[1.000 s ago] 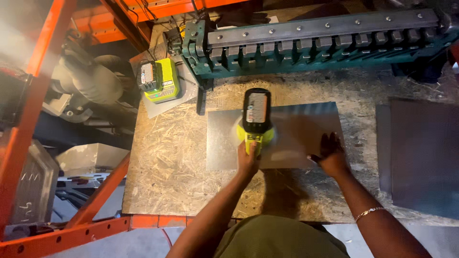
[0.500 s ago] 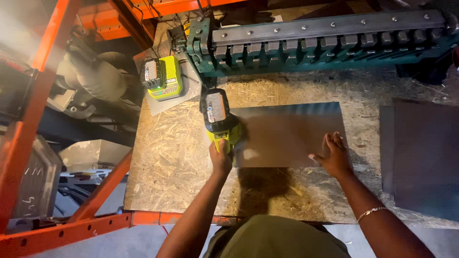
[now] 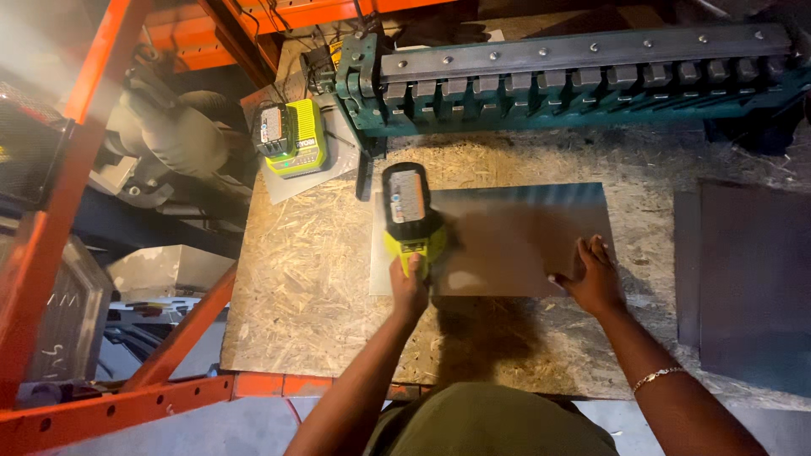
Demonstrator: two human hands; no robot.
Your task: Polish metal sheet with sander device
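Head view: a grey metal sheet point(image 3: 515, 232) lies flat on the chipboard bench point(image 3: 312, 279). The left hand point(image 3: 409, 285) is clamped on a lime-green power tool point(image 3: 410, 211) at the sheet's left edge; the right hand point(image 3: 594, 274) presses flat, fingers apart, on its lower right edge. Behind stands a green bending machine point(image 3: 574, 80), orange racking point(image 3: 76, 169) on the left.

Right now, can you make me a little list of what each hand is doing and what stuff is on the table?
left hand: grips the handle of a yellow-green cordless power tool, held over the left end of the metal sheet
right hand: flat, fingers spread, pressing on the sheet's right lower edge
metal sheet: grey, rectangular, lying flat
table: chipboard top
battery charger: yellow-green, with a battery, at the back left
green machine: long, with a row of metal fingers, along the back
dark panel: flat, at the right
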